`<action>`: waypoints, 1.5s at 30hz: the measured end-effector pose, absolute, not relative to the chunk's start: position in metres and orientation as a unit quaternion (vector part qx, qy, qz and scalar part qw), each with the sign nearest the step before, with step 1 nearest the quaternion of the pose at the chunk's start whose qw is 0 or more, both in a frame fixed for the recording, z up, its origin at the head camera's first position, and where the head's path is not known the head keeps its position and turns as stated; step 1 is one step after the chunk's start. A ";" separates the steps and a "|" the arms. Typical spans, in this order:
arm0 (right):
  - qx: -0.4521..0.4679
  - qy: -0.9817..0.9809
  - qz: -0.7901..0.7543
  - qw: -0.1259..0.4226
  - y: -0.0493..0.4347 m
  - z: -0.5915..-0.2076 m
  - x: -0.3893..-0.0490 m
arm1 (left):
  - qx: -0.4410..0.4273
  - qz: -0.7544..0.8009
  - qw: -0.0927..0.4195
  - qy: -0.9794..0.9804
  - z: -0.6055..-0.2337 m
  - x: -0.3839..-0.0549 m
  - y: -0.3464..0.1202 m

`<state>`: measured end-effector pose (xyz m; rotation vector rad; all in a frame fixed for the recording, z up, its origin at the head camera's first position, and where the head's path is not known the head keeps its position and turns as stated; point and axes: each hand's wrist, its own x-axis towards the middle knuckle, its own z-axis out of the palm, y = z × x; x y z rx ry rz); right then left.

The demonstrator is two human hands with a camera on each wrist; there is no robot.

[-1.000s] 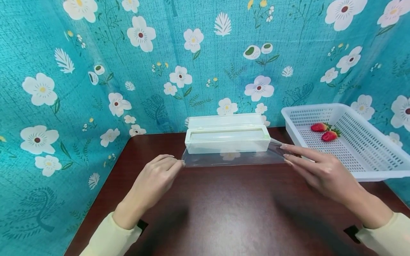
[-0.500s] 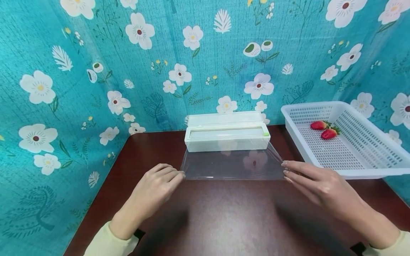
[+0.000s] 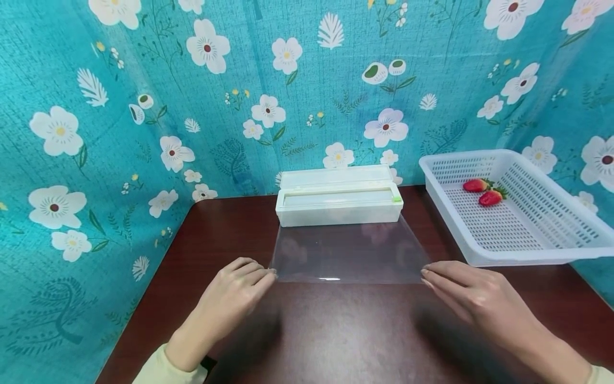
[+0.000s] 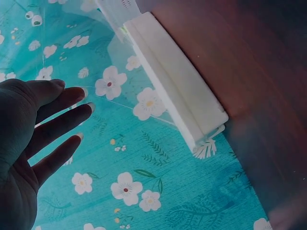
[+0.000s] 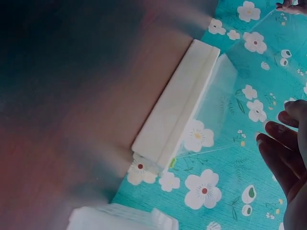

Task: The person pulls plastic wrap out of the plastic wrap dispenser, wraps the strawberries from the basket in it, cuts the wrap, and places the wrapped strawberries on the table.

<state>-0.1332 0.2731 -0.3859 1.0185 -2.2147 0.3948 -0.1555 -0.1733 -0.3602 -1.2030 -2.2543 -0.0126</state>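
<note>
While the left hand [image 3: 235, 292] pinches the clear film [image 3: 350, 256] at the near left, the film extends forward from both grips to the white box [image 3: 340, 215], whose long axis lies roughly parallel to the line between hands. The right hand [image 3: 479, 298] pinches the near right, closer to the basket [image 3: 537, 257] beyond.

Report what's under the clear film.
The dark tabletop shows through the clear film. Whatever the left hand and right hand cover at its near corners cannot be seen.
</note>
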 end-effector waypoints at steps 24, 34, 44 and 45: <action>0.489 -0.818 0.056 0.297 0.270 -0.447 -0.142 | -0.477 0.042 0.258 -0.839 -0.426 -0.163 -0.164; 0.472 -0.834 0.032 0.282 0.268 -0.460 -0.142 | -0.436 0.043 0.231 -0.869 -0.445 -0.161 -0.157; 0.466 -0.847 0.026 0.253 0.264 -0.459 -0.145 | -0.445 0.028 0.218 -0.868 -0.448 -0.164 -0.154; 0.465 -0.850 0.025 0.248 0.263 -0.459 -0.145 | -0.444 0.031 0.214 -0.869 -0.448 -0.164 -0.153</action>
